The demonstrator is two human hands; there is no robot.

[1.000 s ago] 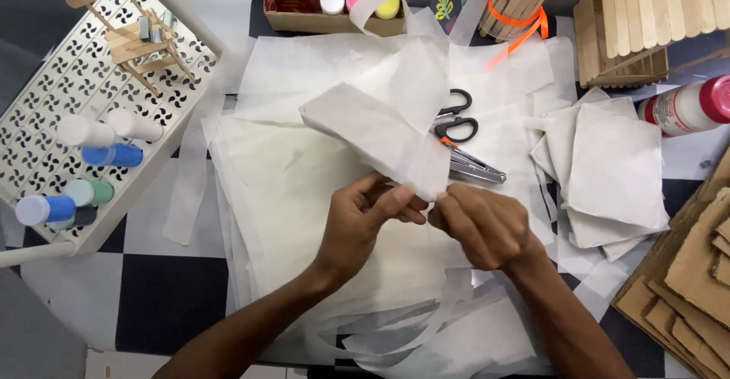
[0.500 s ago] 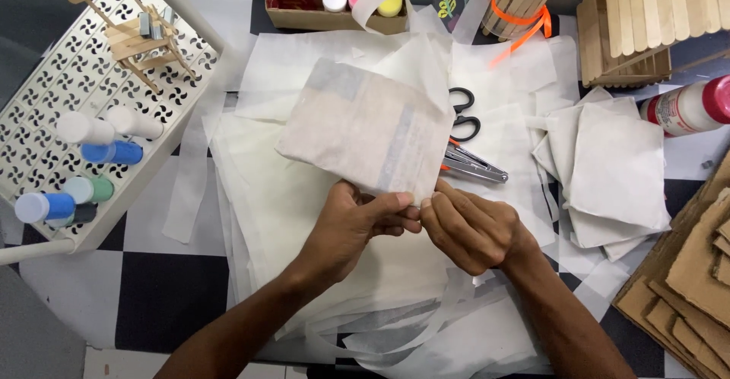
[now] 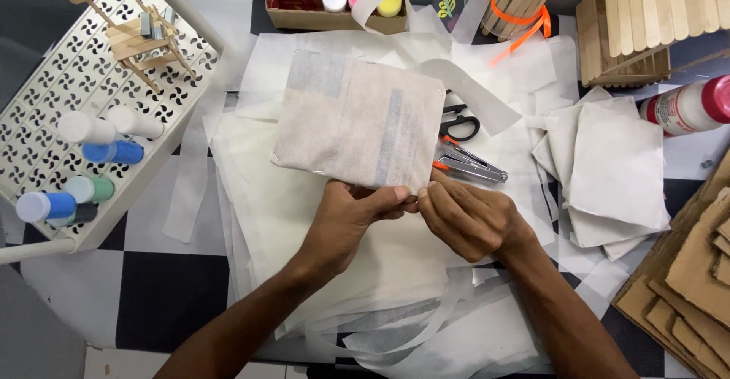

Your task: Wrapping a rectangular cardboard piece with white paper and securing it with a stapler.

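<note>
Fabric pouch (image 3: 357, 120) pinched at its lower edge by both hands (image 3: 414, 212), scissors (image 3: 460, 124) and stapler (image 3: 471, 164) just behind.

white fabric pouch (image 3: 357, 120), flat, held up

Checkered tabletop (image 3: 152, 288) — white fabric sheets (image 3: 258, 219), scissors (image 3: 458, 124), cardboard pieces (image 3: 696, 272)

Both hands, left hand (image 3: 346, 215) and right hand (image 3: 468, 219), pinch a folded fabric square (image 3: 357, 120) above scissors (image 3: 460, 124).
</note>
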